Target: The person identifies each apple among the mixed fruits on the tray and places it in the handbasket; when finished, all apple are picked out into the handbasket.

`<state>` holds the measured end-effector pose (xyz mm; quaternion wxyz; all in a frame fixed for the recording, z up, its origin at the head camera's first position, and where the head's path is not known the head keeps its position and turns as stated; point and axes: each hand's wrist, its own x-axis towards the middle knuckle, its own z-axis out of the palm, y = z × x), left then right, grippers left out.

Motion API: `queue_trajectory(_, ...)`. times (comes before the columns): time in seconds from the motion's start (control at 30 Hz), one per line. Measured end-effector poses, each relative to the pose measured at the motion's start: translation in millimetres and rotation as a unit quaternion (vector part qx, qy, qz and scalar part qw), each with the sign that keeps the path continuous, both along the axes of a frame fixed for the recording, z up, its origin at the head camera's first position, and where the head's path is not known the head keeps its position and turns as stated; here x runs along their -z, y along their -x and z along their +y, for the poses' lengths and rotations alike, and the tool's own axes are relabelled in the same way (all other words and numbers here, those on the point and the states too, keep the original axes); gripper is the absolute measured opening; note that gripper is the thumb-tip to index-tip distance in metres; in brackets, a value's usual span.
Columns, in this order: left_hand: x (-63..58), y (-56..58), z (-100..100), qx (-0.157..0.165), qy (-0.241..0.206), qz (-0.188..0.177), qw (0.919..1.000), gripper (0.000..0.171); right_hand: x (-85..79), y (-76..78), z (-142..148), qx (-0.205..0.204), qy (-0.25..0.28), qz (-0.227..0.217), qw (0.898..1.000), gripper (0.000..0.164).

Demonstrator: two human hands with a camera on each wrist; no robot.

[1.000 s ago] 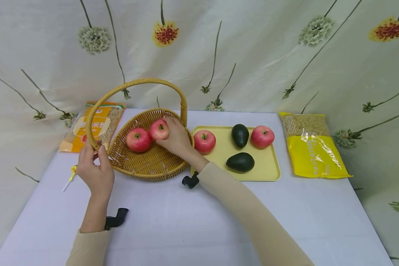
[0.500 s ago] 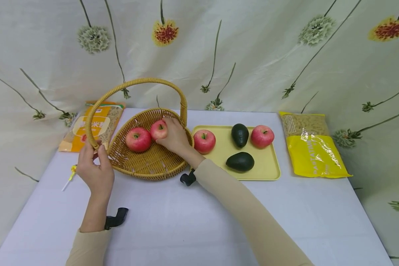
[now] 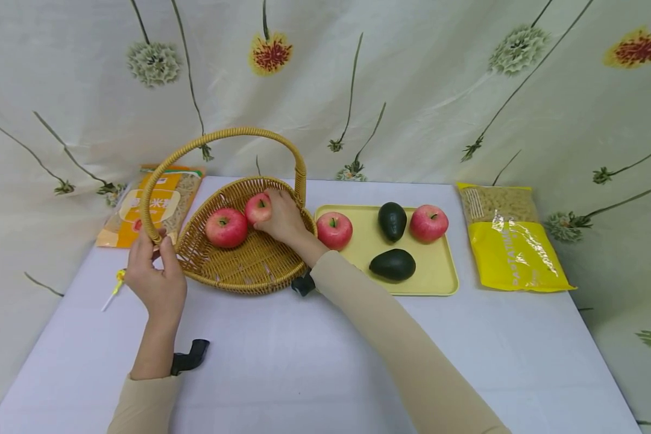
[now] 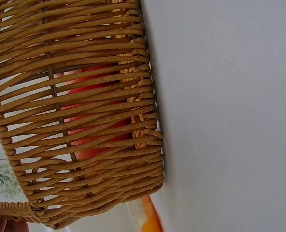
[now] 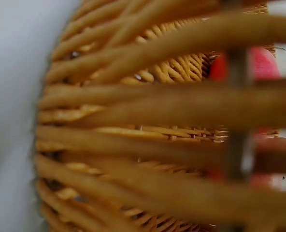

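A wicker basket (image 3: 244,265) with a tall arched handle stands at the left of the head view. My left hand (image 3: 156,277) pinches the lower left end of the handle between thumb and fingers. Inside the basket, my right hand (image 3: 284,220) grips a red apple (image 3: 257,208) from its right side. Another red apple (image 3: 226,228) lies to the left of the held one. In the left wrist view, red shows through the basket's woven wall (image 4: 85,130). Blurred wicker strands (image 5: 181,106) fill much of the right wrist view, hiding most of the right hand there.
Right of the basket, a yellow tray (image 3: 436,280) bears two red apples (image 3: 334,231) and two avocados (image 3: 392,264). An orange food packet (image 3: 152,205) lies behind the left hand, near a lollipop (image 3: 115,289). A yellow pasta bag (image 3: 512,253) lies at the right.
My right hand and the apple it holds have shifted very slightly up and left inside the basket, the forearm following. My left hand stays at the handle.
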<state>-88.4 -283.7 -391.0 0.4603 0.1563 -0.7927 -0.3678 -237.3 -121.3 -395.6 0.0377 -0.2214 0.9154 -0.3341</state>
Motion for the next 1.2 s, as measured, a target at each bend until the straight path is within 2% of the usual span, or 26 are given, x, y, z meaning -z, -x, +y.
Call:
queue_trajectory(0.3,-1.1,0.2,0.6,-0.003,-0.007,0.011,0.9999,0.032,0.8,-0.4,0.3,-0.005,0.009,-0.015,1.0,0.075)
queue_trajectory(0.83,-0.5,1.2,0.1,-0.003,-0.005,0.009,0.9999,0.032,2.8,-1.9,1.5,-0.01,0.025,-0.039,0.999,0.076)
queue_trajectory(1.07,0.2,1.2,-0.4,-0.002,-0.005,0.006,1.0,0.033,-4.0,-6.5,5.3,-0.018,0.016,0.019,1.0,0.07)
queue_trajectory(1.2,1.2,1.8,-1.7,-0.003,-0.004,0.006,1.0,0.033,-13.4,-14.5,12.5,-0.043,0.04,0.035,0.998,0.069)
